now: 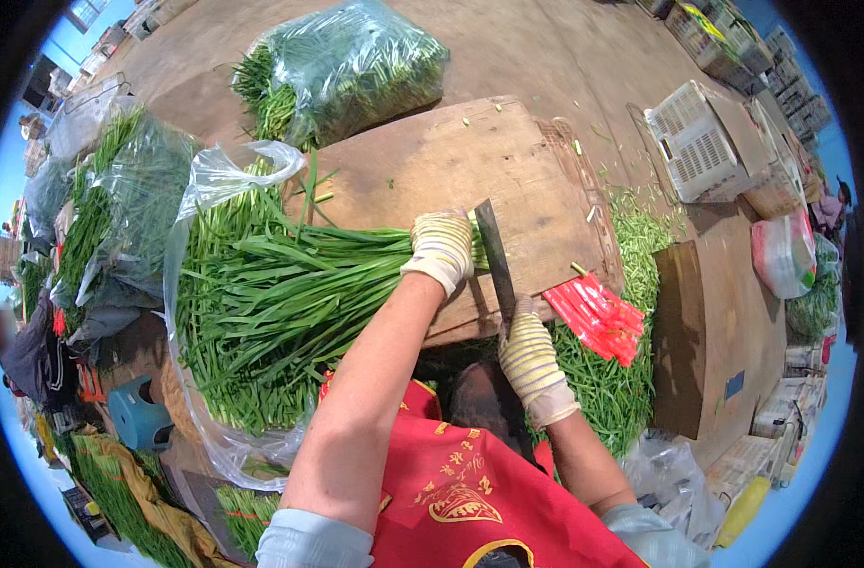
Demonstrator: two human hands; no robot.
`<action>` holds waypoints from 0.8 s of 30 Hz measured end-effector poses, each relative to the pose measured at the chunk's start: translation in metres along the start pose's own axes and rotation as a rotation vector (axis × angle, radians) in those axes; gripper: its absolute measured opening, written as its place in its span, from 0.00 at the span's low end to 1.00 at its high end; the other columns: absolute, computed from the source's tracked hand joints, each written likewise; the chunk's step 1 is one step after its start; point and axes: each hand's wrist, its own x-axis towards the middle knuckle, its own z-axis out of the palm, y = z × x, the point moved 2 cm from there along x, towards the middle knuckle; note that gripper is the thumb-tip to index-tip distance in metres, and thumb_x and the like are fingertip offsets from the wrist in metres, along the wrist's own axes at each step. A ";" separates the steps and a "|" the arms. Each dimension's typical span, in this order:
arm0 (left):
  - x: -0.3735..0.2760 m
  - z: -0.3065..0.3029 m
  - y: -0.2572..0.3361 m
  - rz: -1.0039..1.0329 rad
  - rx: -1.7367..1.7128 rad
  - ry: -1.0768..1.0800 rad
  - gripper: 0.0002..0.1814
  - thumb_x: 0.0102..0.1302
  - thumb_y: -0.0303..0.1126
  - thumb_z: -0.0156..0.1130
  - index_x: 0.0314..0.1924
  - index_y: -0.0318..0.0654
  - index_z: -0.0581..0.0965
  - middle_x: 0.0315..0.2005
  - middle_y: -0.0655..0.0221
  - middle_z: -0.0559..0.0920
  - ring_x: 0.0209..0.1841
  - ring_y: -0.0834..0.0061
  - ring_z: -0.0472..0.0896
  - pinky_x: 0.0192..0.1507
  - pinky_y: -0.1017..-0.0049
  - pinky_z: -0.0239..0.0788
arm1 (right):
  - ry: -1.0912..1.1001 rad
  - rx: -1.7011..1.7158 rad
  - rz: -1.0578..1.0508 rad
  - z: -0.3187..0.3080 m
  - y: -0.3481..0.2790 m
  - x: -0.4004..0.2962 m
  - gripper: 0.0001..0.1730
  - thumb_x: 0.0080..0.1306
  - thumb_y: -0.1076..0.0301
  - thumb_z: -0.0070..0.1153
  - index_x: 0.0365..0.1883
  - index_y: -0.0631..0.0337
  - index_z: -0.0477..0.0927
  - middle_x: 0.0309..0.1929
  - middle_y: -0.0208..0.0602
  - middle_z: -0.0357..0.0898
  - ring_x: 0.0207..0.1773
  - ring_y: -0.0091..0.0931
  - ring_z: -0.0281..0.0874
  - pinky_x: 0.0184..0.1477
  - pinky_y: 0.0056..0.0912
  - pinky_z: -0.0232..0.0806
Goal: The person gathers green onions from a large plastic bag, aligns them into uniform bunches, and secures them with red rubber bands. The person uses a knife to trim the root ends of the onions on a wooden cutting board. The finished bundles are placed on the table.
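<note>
My left hand [440, 245], in a striped knit glove, grips a bunch of long green garlic chives [318, 266] near the stem ends, on a wooden board [432, 170]. The leaves fan out to the left over more chives in an open clear plastic bag [175, 284]. My right hand [533, 355], gloved alike, is closed round the handle end of a knife with a long dark blade [497, 255]. The blade stands across the stems, just right of my left hand. Red plastic ties or strips [597, 316] lie at the board's lower right corner.
Cut stem pieces [634, 241] and loose greens [602, 397] lie right of the board. A bagged bundle of greens [361, 71] sits beyond it. A cardboard box [723, 341] and a white plastic crate [694, 142] stand at right, a blue stool [139, 413] at left. A person is at the far left.
</note>
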 end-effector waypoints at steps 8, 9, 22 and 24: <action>0.005 0.013 -0.003 0.018 0.004 0.048 0.28 0.46 0.40 0.70 0.47 0.35 0.77 0.38 0.55 0.84 0.44 0.58 0.83 0.44 0.63 0.76 | -0.116 -0.045 0.098 0.010 -0.012 0.045 0.17 0.60 0.75 0.51 0.48 0.68 0.67 0.40 0.66 0.75 0.45 0.56 0.74 0.46 0.56 0.67; 0.007 0.014 -0.001 0.030 -0.001 0.037 0.28 0.47 0.40 0.70 0.48 0.35 0.77 0.38 0.55 0.84 0.44 0.58 0.83 0.44 0.63 0.76 | -0.119 -0.028 0.138 0.013 -0.009 0.049 0.17 0.60 0.74 0.50 0.48 0.69 0.68 0.41 0.67 0.75 0.46 0.56 0.74 0.48 0.55 0.67; -0.013 0.001 -0.001 0.013 -0.061 0.096 0.30 0.44 0.42 0.73 0.47 0.37 0.75 0.40 0.57 0.83 0.46 0.60 0.82 0.49 0.65 0.74 | -0.041 0.066 0.057 0.004 0.066 0.117 0.20 0.66 0.62 0.41 0.50 0.65 0.74 0.47 0.64 0.75 0.51 0.54 0.72 0.52 0.53 0.65; -0.014 0.002 0.003 0.033 -0.045 0.091 0.35 0.42 0.45 0.76 0.50 0.37 0.74 0.43 0.56 0.82 0.48 0.60 0.81 0.50 0.65 0.73 | 0.160 0.189 0.155 -0.030 0.115 0.122 0.19 0.66 0.61 0.43 0.50 0.64 0.74 0.42 0.55 0.76 0.45 0.47 0.72 0.46 0.47 0.66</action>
